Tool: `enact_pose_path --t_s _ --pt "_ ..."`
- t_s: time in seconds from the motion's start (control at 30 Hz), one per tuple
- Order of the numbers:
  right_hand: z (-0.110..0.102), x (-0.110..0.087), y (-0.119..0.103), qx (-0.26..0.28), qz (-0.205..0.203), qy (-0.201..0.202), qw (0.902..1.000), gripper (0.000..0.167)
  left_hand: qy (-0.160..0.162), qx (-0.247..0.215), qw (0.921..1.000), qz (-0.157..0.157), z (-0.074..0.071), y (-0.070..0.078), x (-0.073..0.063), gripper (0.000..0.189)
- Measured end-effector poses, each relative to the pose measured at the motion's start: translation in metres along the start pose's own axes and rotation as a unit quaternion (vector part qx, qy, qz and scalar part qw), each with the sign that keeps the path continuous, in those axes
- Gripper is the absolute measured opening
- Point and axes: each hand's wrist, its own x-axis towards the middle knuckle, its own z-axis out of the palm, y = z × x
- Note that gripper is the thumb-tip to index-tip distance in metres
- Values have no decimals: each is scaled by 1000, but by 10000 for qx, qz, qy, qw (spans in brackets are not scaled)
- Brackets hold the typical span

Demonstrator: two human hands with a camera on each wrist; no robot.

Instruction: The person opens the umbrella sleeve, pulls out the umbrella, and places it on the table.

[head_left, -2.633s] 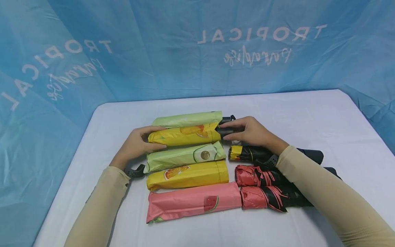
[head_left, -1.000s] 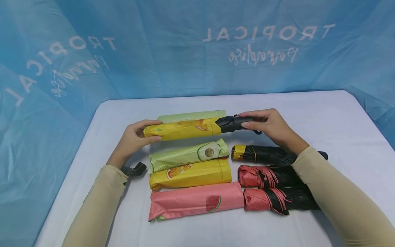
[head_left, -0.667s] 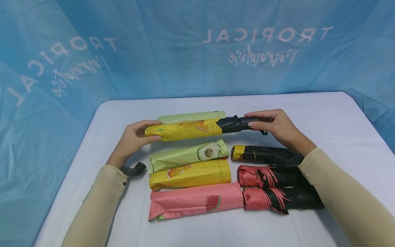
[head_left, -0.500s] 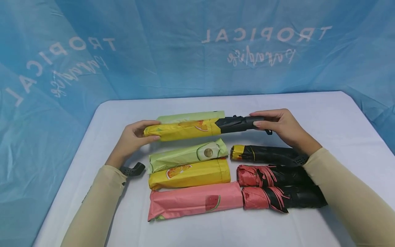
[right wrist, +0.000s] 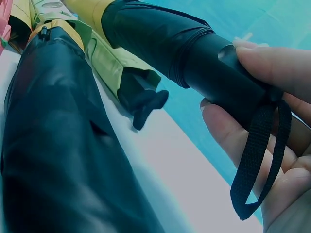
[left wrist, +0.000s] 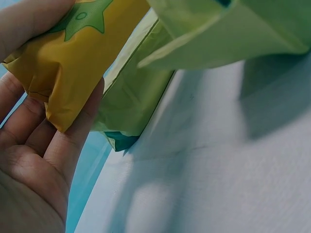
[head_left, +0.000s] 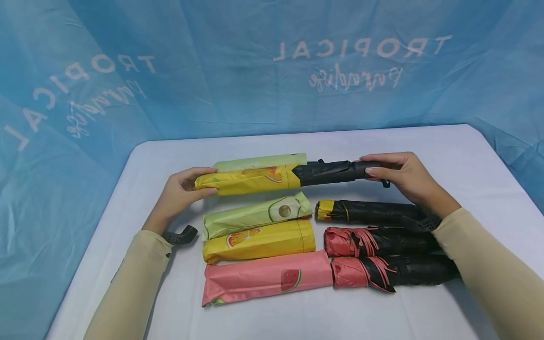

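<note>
A black folded umbrella (head_left: 333,173) sticks partly out of a yellow sleeve (head_left: 246,181) with an orange print, raised above the table. My left hand (head_left: 176,193) pinches the closed left end of that sleeve; in the left wrist view thumb and fingers lie on either side of the yellow cloth (left wrist: 80,58). At the other end, my right hand (head_left: 408,177) grips the umbrella's black handle (right wrist: 223,77), from which a wrist strap (right wrist: 252,170) hangs. The part of the umbrella inside the sleeve is hidden. Behind lies a green sleeved umbrella (head_left: 261,162), partly covered.
In front lie a green avocado sleeve (head_left: 250,215), a yellow sleeve (head_left: 263,240) and a pink watermelon sleeve (head_left: 267,277) on the white table (head_left: 263,321). To their right rest a black-and-yellow umbrella (head_left: 365,212) and two red-and-black umbrellas (head_left: 382,241). A blue curtain (head_left: 238,85) hangs behind.
Both hands have lifted the yellow-sleeved umbrella. My right hand has moved right with the handle, and more of the black umbrella shows outside the sleeve; my left hand has shifted slightly left.
</note>
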Motion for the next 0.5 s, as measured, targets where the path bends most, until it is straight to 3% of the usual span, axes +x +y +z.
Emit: enact_pose_path --t_s 0.17,0.4,0.5 --pt "-7 -6 2 3 -4 83 10000 36 42 67 10000 -11 0 0 0 49" --pt "-20 -14 9 513 -137 61 9986 35 105 177 9998 -4 -1 1 -2 48" --pt "-25 -18 10 417 -79 154 9990 35 122 189 9997 -32 -2 1 -3 48"
